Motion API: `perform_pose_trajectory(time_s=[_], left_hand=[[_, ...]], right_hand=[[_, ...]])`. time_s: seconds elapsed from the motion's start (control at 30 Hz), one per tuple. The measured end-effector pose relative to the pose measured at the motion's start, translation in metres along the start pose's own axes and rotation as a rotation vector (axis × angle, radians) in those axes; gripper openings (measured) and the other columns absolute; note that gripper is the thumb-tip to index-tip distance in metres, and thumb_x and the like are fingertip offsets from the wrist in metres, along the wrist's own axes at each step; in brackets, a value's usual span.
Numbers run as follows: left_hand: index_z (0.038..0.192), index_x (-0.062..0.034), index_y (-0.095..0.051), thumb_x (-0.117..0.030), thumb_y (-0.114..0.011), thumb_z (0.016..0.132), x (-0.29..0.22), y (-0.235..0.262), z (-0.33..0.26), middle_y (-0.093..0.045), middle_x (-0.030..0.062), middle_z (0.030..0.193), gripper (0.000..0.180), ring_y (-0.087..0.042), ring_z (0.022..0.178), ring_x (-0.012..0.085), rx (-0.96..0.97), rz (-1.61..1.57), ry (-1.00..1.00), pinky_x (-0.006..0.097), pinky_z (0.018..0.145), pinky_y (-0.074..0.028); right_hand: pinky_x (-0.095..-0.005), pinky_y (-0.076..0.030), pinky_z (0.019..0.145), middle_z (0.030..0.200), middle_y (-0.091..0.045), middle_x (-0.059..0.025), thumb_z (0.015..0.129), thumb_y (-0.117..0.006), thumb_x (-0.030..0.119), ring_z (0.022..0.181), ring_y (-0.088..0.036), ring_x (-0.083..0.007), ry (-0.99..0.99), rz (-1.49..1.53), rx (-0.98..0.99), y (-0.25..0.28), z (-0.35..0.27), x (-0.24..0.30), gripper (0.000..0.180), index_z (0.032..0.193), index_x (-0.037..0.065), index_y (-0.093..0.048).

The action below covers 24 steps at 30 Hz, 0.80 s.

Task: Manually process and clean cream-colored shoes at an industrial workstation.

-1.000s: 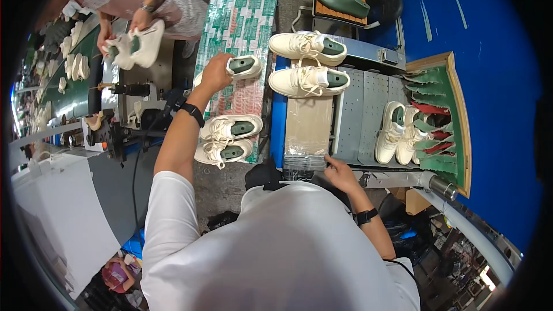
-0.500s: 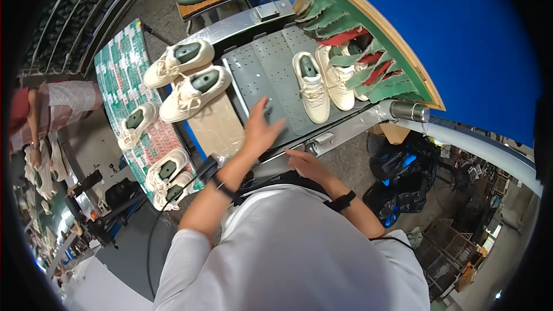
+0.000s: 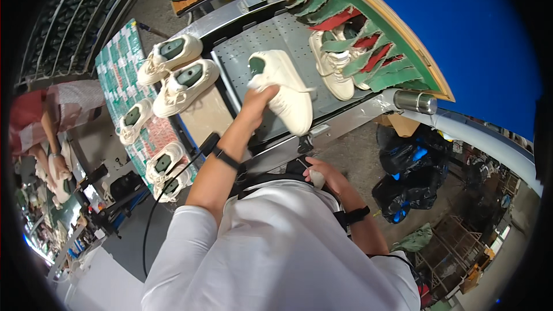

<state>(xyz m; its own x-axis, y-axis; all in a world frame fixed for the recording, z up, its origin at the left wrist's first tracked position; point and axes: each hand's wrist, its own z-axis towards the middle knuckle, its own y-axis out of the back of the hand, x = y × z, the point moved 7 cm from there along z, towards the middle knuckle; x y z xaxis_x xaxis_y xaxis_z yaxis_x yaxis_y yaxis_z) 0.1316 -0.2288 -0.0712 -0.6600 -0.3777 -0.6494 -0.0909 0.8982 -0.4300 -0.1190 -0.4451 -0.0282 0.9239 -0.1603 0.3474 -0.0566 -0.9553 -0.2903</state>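
My left hand (image 3: 258, 105) grips a cream lace-up sneaker (image 3: 291, 101) by its side, near the ankle opening, with a green last showing inside. The sneaker appears raised over the grey perforated conveyor plate (image 3: 236, 52). Close to my waist, my right hand (image 3: 326, 174) is curled around something small and pale that I cannot make out. Another cream sneaker (image 3: 335, 78) stands on the conveyor at the right, and one more behind it is partly hidden by green and red curtain strips (image 3: 368, 60).
Left of the conveyor, two cream sneakers (image 3: 187, 86) sit by a tan board (image 3: 210, 118). Several more stand on a green-and-white patterned surface (image 3: 121, 52). Black bags (image 3: 409, 155) lie at the right beside a metal roller (image 3: 416, 102). Another person's arm (image 3: 50, 124) shows at far left.
My left hand has reached right, taken hold of the nearest sneaker on the conveyor and lifted it leftward. My right hand has moved slightly right and down. The view has shifted a little.
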Motion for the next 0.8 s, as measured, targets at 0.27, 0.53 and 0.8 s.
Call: perform_pose_trajectory(time_s=[0.27,0.53,0.8], left_hand=[[0.14,0.0026,-0.054,-0.038,-0.089,0.083,-0.054,0.134,-0.169,-0.074,0.0229,0.122,0.079,-0.073,0.114,0.0351,-0.452,0.896,-0.178,0.042,0.101,-0.054],[0.099,-0.0005,-0.072,-0.032,-0.082,0.093,-0.051,0.196,-0.209,-0.072,0.002,0.076,0.034,-0.066,0.066,0.0158,-0.35,1.139,-0.171,0.034,0.063,-0.056],[0.112,-0.0039,-0.071,-0.023,-0.075,0.097,-0.11,0.267,-0.21,-0.07,0.0022,0.089,0.024,-0.066,0.076,0.0122,-0.34,0.118,-0.315,0.029,0.069,-0.056]], right_hand=[[-0.0309,-0.055,0.087,0.107,-0.069,-0.0094,0.1,-0.063,0.029,0.093,-0.067,-0.0186,0.016,0.081,0.197,-0.093,0.029,0.022,0.058,0.147,-0.005,-0.057],[-0.0392,-0.051,0.104,0.124,-0.069,-0.0154,0.092,-0.067,0.017,0.114,-0.066,-0.0297,0.822,-0.91,0.196,-0.25,-0.009,0.105,0.068,0.154,-0.005,-0.049],[-0.0456,-0.046,0.101,0.112,-0.064,-0.02,0.077,-0.077,0.019,0.108,-0.062,-0.0351,1.398,-1.733,0.11,-0.324,0.001,0.108,0.079,0.148,-0.008,-0.052]])
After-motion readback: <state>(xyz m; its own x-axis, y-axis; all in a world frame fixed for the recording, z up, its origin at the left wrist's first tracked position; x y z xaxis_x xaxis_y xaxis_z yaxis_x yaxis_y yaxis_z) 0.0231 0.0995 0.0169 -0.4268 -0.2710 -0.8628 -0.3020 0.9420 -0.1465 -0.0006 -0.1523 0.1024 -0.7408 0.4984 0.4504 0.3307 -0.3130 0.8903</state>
